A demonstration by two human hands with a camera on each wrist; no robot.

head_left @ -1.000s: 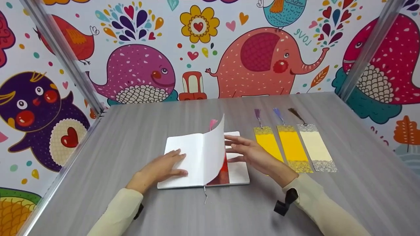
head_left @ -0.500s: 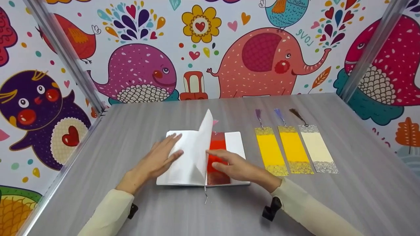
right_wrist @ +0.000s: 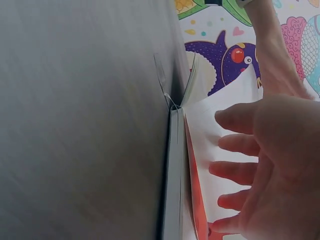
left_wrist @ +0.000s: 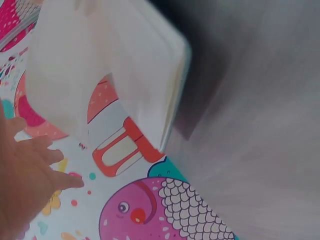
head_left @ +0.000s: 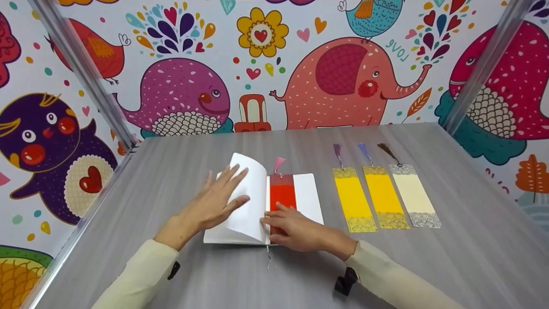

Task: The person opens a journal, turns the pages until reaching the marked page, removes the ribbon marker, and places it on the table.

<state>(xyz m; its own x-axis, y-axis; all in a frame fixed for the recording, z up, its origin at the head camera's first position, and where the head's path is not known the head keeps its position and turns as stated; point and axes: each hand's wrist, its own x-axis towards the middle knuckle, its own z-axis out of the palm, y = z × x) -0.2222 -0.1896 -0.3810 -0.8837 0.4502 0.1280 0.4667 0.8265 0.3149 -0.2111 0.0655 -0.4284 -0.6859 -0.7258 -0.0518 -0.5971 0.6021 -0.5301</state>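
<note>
An open notebook [head_left: 308,195] lies on the grey table. A red bookmark [head_left: 282,192] with a pink tassel [head_left: 279,163] rests on its right page along the gutter. One white leaf [head_left: 252,195] stands curved over the left side. My left hand [head_left: 212,205], fingers spread and fairly straight, is at that leaf; whether it touches is unclear. My right hand [head_left: 300,231] lies over the lower part of the bookmark, fingertips near the gutter. In the right wrist view the right hand's fingers [right_wrist: 235,172] are extended beside the leaf, gripping nothing.
To the right lie two yellow bookmarks, one [head_left: 354,198] with a purple tassel and one [head_left: 386,196] with a blue tassel. A cream bookmark [head_left: 415,195] with a brown tassel lies beside them. A ribbon [head_left: 269,256] hangs from the notebook's bottom edge. Cartoon-printed walls [head_left: 274,64] enclose the table.
The leaf has swung from the right side over to the left, uncovering the red bookmark. My right hand has moved left and down to the gutter; the left hand has lifted from flat on the page.
</note>
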